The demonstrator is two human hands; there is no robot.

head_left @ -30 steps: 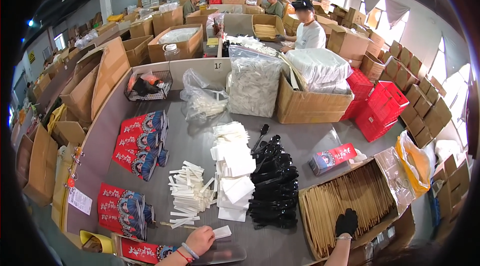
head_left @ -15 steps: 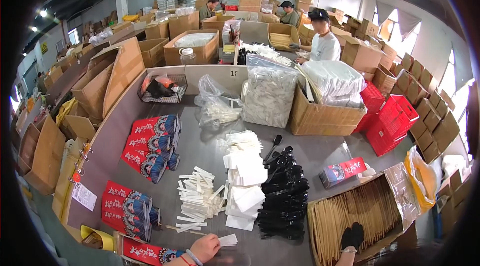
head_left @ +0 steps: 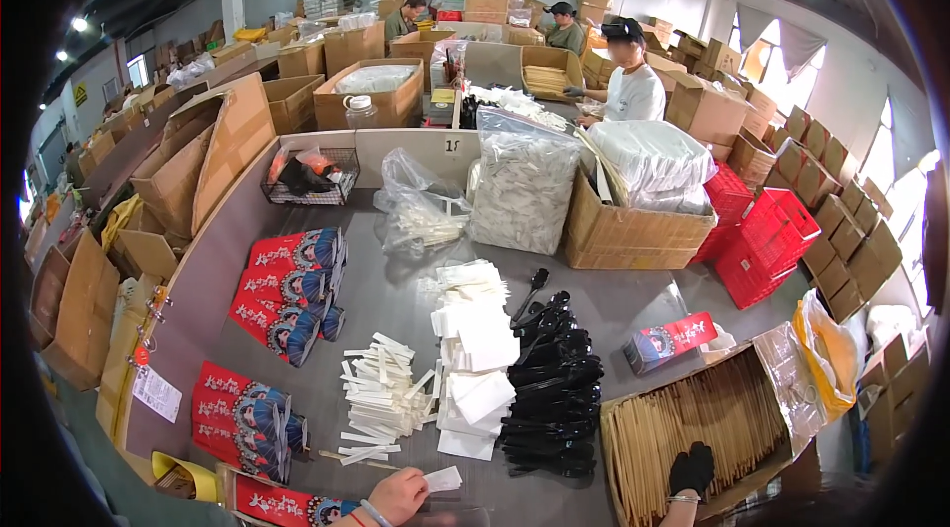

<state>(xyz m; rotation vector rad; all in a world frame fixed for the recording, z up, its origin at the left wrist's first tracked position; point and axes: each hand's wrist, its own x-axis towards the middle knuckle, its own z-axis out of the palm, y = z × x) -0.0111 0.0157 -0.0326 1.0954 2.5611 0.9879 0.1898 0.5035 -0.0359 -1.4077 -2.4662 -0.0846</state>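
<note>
Grey table [head_left: 396, 299]; napkins [head_left: 473, 369]; black spoons [head_left: 554, 388]

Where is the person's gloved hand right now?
The black-gloved right hand rests low on the right, on the chopsticks in the open cardboard box, beside the black plastic spoons.

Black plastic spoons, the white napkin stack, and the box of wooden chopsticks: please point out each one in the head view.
black plastic spoons [head_left: 550, 398]: head view, middle of the pile.
white napkin stack [head_left: 473, 361]: head view, top sheet.
box of wooden chopsticks [head_left: 767, 361]: head view, cardboard rim at the far right corner.

napkins [head_left: 473, 359] ctr | spoons [head_left: 550, 388] right of them | chopstick box [head_left: 693, 418] far right | packets [head_left: 287, 289] left
</note>
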